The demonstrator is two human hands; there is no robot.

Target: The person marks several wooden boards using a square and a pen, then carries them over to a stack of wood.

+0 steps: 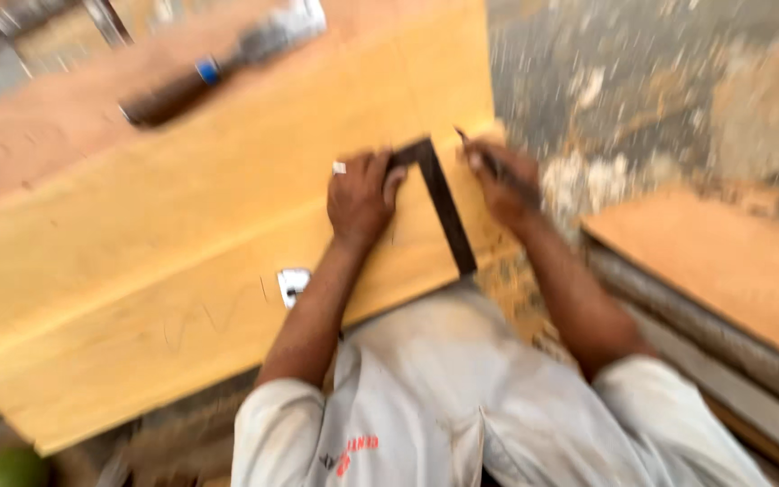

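A wide yellow wooden board (182,225) lies in front of me, and the whole view is blurred by motion. My left hand (361,194), with a ring on one finger, presses flat on a dark metal try square (444,203) laid near the board's right end. My right hand (502,180) holds a pencil (472,144) with its tip close to the outer edge of the square's blade. The blade runs from the far corner down to the board's near edge.
A dark hand tool with a blue band (214,68) lies on the far sawdust-covered surface. A small shiny metal piece (293,284) sits at the board's near edge. Another board (723,261) stands to the right, above rough ground (624,72).
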